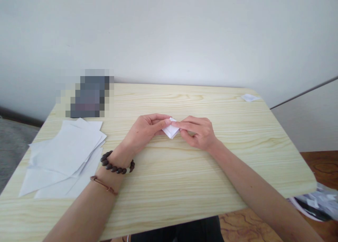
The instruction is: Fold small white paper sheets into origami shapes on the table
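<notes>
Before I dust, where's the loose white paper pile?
At left in the head view, the white paper pile lies on the pale wooden table beside the left forearm.

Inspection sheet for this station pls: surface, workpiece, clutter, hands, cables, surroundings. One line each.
Surface: pale wood-grain table, rounded corners at right.
Workpiece: small folded white paper, between both hands; contact with the table can't be told.
Clutter: loose overlapping white sheets at left; pixelated dark object behind them, unidentifiable; small white paper piece at the far right corner.
Hands: left hand pinches the paper's left side, with beaded bracelet on that wrist; right hand has fingers on the right side.
Cables: nothing seen.
Surroundings: white wall behind; brown patterned floor; clear plastic bag lower right.
</notes>
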The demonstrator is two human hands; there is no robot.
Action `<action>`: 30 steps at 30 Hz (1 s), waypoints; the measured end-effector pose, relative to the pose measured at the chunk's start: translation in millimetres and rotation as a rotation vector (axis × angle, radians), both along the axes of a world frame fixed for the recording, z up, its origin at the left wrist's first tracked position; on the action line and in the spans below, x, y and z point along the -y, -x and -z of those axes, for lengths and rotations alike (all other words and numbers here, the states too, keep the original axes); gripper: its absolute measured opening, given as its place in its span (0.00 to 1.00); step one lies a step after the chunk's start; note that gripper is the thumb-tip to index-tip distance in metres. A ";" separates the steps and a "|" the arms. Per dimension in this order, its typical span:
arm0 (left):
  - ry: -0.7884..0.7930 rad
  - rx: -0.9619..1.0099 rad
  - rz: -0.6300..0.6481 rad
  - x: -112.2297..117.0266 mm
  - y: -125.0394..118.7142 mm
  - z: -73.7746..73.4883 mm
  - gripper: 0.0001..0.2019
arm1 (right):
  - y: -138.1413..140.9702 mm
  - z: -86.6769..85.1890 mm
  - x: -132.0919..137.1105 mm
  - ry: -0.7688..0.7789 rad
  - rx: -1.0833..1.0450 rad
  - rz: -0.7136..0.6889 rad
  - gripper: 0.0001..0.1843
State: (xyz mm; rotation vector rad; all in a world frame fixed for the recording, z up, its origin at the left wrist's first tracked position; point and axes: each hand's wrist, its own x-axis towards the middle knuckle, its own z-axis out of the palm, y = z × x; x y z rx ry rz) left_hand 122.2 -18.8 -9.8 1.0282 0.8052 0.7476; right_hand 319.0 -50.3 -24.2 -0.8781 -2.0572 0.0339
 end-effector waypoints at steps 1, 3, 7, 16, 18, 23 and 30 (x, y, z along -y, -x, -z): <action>-0.010 -0.001 -0.006 0.1 -0.1 0.3 0.11 | 0.2 0.6 0.3 0.000 0.005 0.015 0.14; -0.021 0.005 -0.013 0.6 0.0 0.3 0.10 | 0.4 1.6 1.2 0.014 0.002 0.045 0.13; -0.038 -0.003 -0.002 1.9 0.7 0.2 0.11 | 0.8 1.5 3.0 0.057 -0.021 0.060 0.10; -0.053 -0.057 0.007 1.8 0.7 -0.5 0.12 | -0.1 5.7 1.2 0.031 0.023 0.075 0.08; -0.044 -0.049 0.039 2.2 1.2 -1.0 0.10 | 0.1 6.5 1.1 0.009 0.033 0.081 0.07; -0.018 -0.027 0.075 3.4 2.3 -1.3 0.09 | 1.8 7.3 1.6 -0.091 0.055 0.110 0.06; -0.013 -0.030 0.204 1.6 5.5 -5.5 0.14 | 2.0 8.0 2.3 -0.121 0.086 0.174 0.05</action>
